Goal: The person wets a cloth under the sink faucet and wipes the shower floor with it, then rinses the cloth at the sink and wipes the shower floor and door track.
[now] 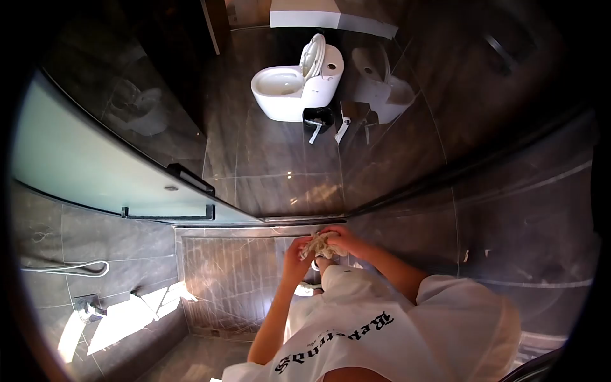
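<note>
A crumpled beige cloth (pixel 323 243) is bunched between my two hands, in front of my body and above the shower floor. My left hand (pixel 297 249) has its fingers closed on the cloth's left side. At the upper right of the cloth, my right hand (pixel 340 237) grips it too. Below the cloth, part of my leg and foot shows. Some fingertips are hidden in the folds.
A frosted glass door (pixel 114 159) with a black handle (pixel 168 214) stands at the left. Beyond the threshold (pixel 299 220) are a white toilet (pixel 280 95) with its lid up and a black bin (pixel 318 119). A shower hose (pixel 70 270) hangs at left.
</note>
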Tool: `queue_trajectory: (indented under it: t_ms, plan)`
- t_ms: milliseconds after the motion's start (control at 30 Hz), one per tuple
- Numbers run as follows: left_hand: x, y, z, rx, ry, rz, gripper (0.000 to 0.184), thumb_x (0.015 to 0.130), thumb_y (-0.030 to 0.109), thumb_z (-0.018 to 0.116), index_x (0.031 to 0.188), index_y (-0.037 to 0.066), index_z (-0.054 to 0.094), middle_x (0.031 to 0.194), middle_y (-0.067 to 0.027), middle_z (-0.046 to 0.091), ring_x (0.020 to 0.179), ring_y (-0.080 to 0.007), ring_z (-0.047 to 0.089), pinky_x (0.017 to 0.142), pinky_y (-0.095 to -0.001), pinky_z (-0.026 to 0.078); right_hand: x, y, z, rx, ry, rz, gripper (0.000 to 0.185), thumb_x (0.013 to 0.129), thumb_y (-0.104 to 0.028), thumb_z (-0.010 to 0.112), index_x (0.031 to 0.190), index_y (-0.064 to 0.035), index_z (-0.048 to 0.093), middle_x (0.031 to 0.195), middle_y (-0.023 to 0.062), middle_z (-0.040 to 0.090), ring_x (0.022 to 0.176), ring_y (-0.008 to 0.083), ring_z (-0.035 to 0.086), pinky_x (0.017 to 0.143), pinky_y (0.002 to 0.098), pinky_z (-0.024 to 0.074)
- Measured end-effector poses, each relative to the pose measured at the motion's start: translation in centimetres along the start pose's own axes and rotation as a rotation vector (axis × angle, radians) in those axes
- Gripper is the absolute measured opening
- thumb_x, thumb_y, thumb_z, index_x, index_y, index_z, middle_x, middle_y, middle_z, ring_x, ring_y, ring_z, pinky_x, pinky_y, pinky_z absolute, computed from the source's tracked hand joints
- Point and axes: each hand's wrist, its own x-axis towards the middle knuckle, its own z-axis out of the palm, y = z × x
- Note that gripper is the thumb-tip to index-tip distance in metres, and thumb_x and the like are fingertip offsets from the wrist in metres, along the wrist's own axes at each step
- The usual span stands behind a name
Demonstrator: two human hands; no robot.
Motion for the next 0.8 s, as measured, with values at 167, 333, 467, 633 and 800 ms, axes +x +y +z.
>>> queue_trajectory:
  t_ms: [167,333,467,633,800]
  plan:
    - [8.5,2.6,2.8,0.173,0.068,0.006,0.040,0.083,0.011,0.076,0.122,0.005,0.067,0.101,-0.0127,0.073,0.093,-0.0245,0.070,0.085,-0.0353,0.054,3.6,-8.2,-6.4,-0.119,-0.017,-0.034,0.034,0.089,-0.006,0.064,0.123,-0.0021,0.068,0.112,0.0071,0.071,0.104,0.0145,0.067,0.090,0.0316,0.0542]
    - [15.8,9.8,2.2,0.230,0.086,0.031,0.029,0.084,0.007,0.076,0.110,0.004,0.063,0.098,-0.0087,0.072,0.091,-0.0172,0.068,0.080,-0.0326,0.054,8.3,-14.9,-9.2,-0.238,0.012,-0.135,0.032,0.091,-0.009,0.065,0.123,-0.0022,0.068,0.108,0.0061,0.072,0.098,0.0134,0.068,0.084,0.0295,0.0543]
    - [21.7,11.9,0.6,0.117,0.004,0.042,0.026,0.084,0.001,0.074,0.105,0.005,0.059,0.103,-0.0047,0.067,0.096,-0.0115,0.065,0.082,-0.0290,0.053,11.4,-19.2,-9.8,-0.268,0.107,-0.204,0.030,0.091,-0.011,0.066,0.119,-0.0001,0.069,0.105,0.0064,0.073,0.093,0.0141,0.069,0.080,0.0295,0.0553]
    - [30.2,18.4,-2.8,0.079,-0.353,0.052,0.024,0.086,0.001,0.074,0.103,0.006,0.058,0.103,-0.0002,0.062,0.097,-0.0093,0.059,0.085,-0.0272,0.051,15.5,-23.7,-11.1,-0.209,0.237,-0.265,0.025,0.095,-0.010,0.064,0.117,-0.0003,0.066,0.104,0.0069,0.072,0.094,0.0139,0.069,0.079,0.0284,0.0541]
    - [40.3,23.9,-6.0,0.122,-0.836,0.099,0.024,0.091,0.008,0.078,0.108,0.005,0.061,0.107,-0.0025,0.065,0.097,-0.0094,0.064,0.083,-0.0258,0.054,19.7,-27.1,-11.4,0.125,0.207,-0.302,0.024,0.099,-0.010,0.059,0.119,0.0032,0.064,0.101,0.0091,0.071,0.088,0.0180,0.070,0.076,0.0289,0.0556]
